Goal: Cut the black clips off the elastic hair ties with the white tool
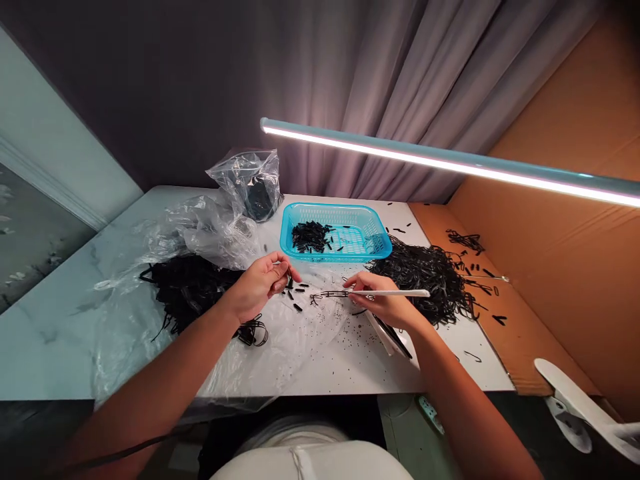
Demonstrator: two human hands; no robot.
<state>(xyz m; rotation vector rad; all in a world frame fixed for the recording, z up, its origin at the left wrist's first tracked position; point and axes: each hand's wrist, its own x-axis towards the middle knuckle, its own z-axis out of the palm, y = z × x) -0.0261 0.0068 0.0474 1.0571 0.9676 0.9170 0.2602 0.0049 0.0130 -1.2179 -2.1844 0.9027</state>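
My right hand (381,301) is closed around a slim white-handled tool (400,293). The tool's thin front end points left, with narrow black strips (330,294) along it; whether they are threaded on it cannot be made out. To the left, my left hand (267,283) is pinched, thumb against fingers, and what is between the fingertips is too small to tell. Several short black pieces (298,307) lie on clear plastic just beside those fingertips. Behind both hands stands a light blue plastic basket (337,259) with a heap of short black pieces (310,237) in it.
Piles of black strips lie left (187,287) and right (425,277). Clear plastic sheeting (215,230) and a clear bag (250,183) stand at the back left. A lit tube lamp (425,155) hangs over the table. Cardboard (540,267) borders the right side.
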